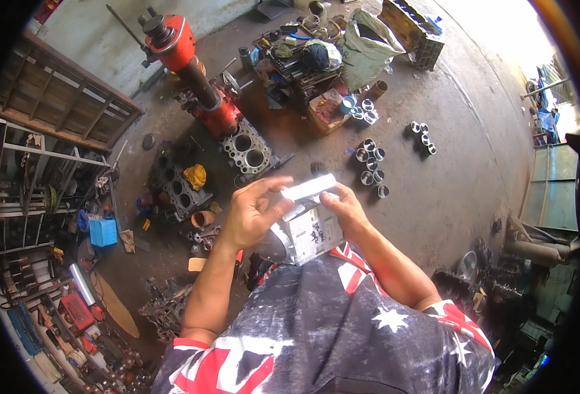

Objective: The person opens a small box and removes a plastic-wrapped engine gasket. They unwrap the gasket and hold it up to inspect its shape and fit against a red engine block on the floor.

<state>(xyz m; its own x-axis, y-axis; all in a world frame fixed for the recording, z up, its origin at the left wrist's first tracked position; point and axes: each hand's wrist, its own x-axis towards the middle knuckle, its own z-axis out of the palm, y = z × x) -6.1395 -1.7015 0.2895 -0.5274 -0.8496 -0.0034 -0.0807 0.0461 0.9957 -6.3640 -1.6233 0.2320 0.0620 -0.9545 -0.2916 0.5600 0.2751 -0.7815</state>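
Note:
In front of my chest is a white carton with dark handwriting on one face. A bright white piece, washed out by glare, lies across its top end; whether it is a flap or a separate thing I cannot tell. My right hand grips the carton's upper right edge, thumb bent over the top. At the upper left corner is my left hand, thumb and fingers apart around a gap, with the thumb close to the carton. A grey rounded surface shows beside the carton, under my left wrist.
A red boring machine stands over an engine block ahead left. Another block carries a yellow cloth. Several metal cylinders sit on the floor ahead right. A cluttered parts pile and a sack lie farther off.

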